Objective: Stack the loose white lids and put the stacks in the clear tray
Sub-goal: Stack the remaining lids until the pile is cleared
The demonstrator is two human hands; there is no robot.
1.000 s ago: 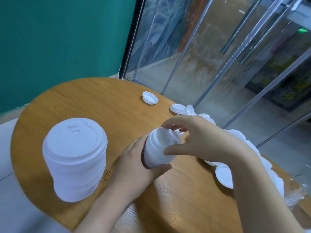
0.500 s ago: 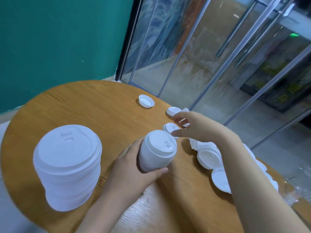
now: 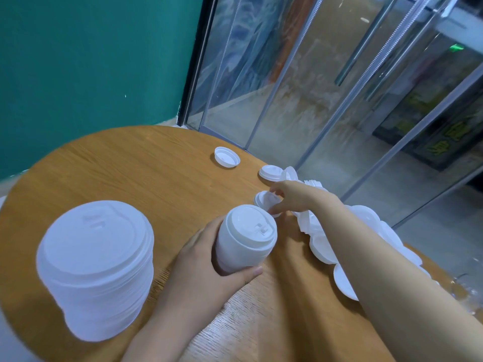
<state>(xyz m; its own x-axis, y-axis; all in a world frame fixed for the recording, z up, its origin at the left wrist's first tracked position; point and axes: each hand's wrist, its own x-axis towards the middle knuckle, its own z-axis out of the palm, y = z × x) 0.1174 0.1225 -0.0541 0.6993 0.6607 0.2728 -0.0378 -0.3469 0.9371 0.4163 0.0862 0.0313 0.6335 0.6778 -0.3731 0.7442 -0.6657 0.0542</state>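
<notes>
Sitting finished-looking on the bench (image 3: 146, 163): big lid stack (image 3: 96, 267) at left; still lying loose along the right edge: pile of white lids (image 3: 366, 231), plus strays, clear tray (image 3: 467, 296) barely showing at far right and seemingly not yet holding stacks. Gripping small lid stack (image 3: 245, 239) mid-bench, left hand (image 3: 209, 273) wrapping round it. Reaching forward, right hand (image 3: 292, 195) pinching a single loose lid (image 3: 265, 201) just beyond that stack.

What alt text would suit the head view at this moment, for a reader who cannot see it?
A person's left hand grips a small stack of white lids on a round wooden table, while the right hand pinches a loose lid just beyond it. A wider lid stack stands at left; more loose lids lie at right.
</notes>
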